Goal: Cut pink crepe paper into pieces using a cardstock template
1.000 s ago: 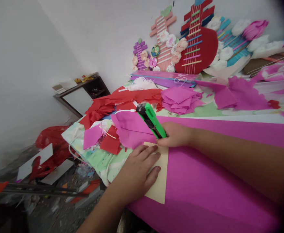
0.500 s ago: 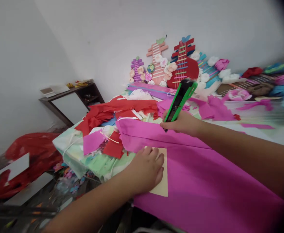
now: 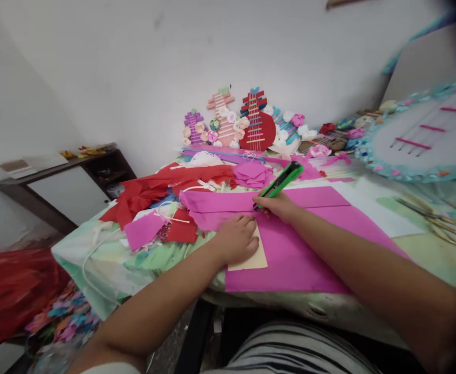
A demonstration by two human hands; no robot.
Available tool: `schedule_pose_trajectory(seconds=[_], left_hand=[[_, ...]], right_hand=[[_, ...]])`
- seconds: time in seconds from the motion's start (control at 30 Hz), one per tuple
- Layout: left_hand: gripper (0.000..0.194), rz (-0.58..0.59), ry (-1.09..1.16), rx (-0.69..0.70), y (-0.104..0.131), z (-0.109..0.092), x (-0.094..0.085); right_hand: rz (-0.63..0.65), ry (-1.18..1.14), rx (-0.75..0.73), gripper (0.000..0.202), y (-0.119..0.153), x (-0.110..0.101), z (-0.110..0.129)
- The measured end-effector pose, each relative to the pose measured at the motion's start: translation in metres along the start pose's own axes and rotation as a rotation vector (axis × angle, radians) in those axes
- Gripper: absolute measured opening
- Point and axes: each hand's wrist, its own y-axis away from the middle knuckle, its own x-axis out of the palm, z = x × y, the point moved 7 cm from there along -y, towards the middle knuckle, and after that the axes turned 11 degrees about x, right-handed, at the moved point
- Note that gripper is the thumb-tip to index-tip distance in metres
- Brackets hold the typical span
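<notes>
My right hand (image 3: 281,206) grips a green and black utility knife (image 3: 281,179), its lower end pointing down at the magenta paper (image 3: 305,254), close to the fingertips of my other hand. Whether the blade touches the paper I cannot tell. My left hand (image 3: 237,241) lies with its fingers over a cream rectangular card (image 3: 257,261), pressing it on the left part of the magenta paper. Part of the card is hidden under that hand. A long crease or cut line runs across the paper's upper part.
Red paper scraps (image 3: 138,195) and a magenta piece (image 3: 144,230) lie to the left. Scissors (image 3: 442,221) rest at right. Guitar-shaped decorations (image 3: 256,124) lean on the back wall. A fringed pale blue decoration (image 3: 415,140) stands right. A low cabinet (image 3: 66,189) is beyond the table's left side.
My right hand has brought the knife down and left to the paper near my left hand. The left hand still presses the card. The view has shifted, showing more of the right side.
</notes>
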Motion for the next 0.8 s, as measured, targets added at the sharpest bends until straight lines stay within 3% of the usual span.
schedule_pose_trajectory(seconds=[0.4,0.8], left_hand=[[0.024,-0.011,0.037,-0.068,0.002,0.002,-0.001],[0.023,0.003,0.006,-0.049,0.001,0.000,-0.003]], right_hand=[[0.016,0.284,-0.158,0.036,0.011,0.000,0.010],[0.055,0.251,-0.161,0.038,0.013,0.003,0.011]])
